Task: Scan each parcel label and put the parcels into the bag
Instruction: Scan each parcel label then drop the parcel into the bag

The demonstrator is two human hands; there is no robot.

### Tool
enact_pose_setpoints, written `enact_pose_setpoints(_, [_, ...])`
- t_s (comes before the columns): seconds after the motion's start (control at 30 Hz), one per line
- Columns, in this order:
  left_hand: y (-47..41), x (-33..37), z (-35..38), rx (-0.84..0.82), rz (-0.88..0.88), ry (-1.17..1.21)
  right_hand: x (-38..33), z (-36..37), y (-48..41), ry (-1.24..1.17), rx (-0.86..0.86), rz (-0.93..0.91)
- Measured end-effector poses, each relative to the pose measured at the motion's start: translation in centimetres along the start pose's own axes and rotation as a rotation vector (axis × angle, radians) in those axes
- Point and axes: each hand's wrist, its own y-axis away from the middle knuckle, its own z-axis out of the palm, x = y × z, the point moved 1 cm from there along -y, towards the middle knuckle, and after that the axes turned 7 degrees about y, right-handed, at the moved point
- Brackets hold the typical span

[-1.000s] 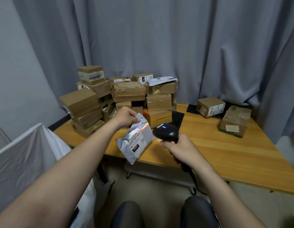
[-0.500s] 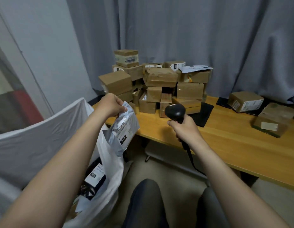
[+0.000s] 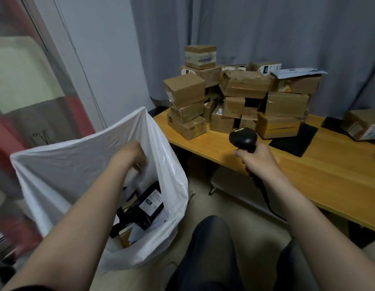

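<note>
While hand point(image 3: 131, 154) in bag point(image 3: 66, 164), scanner point(image 3: 243, 138) aloft

The plastic bag point(image 3: 56, 164) at eight o'clock was plain white. Inside it, a mailer point(image 3: 140, 213) was black with a white label printed in dark ink. The barcode scanner point(image 3: 243, 138) near the centre was black. The cardboard boxes point(image 3: 245, 85) at one o'clock were brown, several with white labels. The table point(image 3: 329, 185) at four o'clock showed honey-yellow wood grain. The curtain point(image 3: 266, 28) at twelve o'clock was plain blue-grey.
</note>
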Motion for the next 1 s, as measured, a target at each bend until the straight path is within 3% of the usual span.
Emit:
enact_pose_setpoints(0.1, [-0.3,0.5,3.4,-0.205,-0.057,-0.097,0.2,-0.2,-0.2,-0.010,-0.001,0.014])
enact_pose_setpoints(0.23, [-1.2,4.2,6.1,-0.051,0.096,-0.259,1.1,-1.7,-0.5,-0.045,0.031,0.020])
enact_pose_setpoints(0.37, [0.0,10.8,6.8,0.058,0.270,-0.224,1.8,-4.7,-0.4,-0.081,0.101,0.028])
enact_pose_setpoints(0.67, [3.4,29.0,11.8,0.111,0.641,-0.160,5.8,-16.0,-0.7,-0.096,0.316,0.117])
enact_pose_setpoints(1.0, [9.2,49.2,21.7,-0.032,0.953,-0.118,13.9,-31.6,-1.7,-0.055,0.596,0.289])
